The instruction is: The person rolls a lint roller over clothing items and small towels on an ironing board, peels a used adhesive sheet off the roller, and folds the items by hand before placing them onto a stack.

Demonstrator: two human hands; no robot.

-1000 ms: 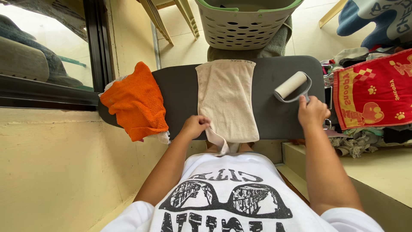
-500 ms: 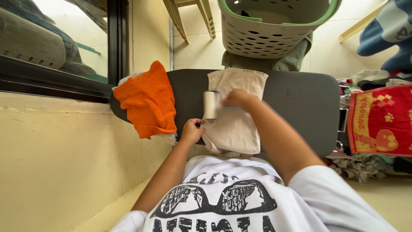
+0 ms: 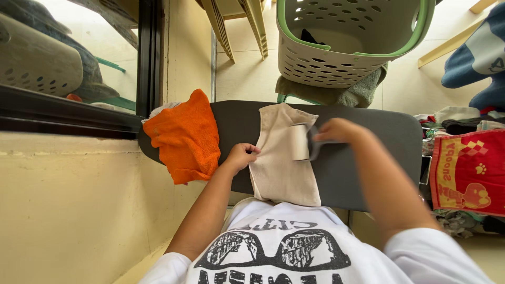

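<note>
Across the dark grey padded board (image 3: pixel 363 152) at frame centre, the left hand (image 3: pixel 241 156) is pinching the soft, limp beige cloth's (image 3: pixel 281 158) edge while the right hand (image 3: pixel 336 131) is gripping the light white lint roller (image 3: pixel 301 142) by its grey handle.

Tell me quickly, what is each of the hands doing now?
Left hand: closed, pinching the beige cloth edge.
Right hand: closed, holding the lint roller.

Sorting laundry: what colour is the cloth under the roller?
Beige cloth, clearest in the head view.

Laundry basket (image 3: pixel 336 58) cut off above
</note>
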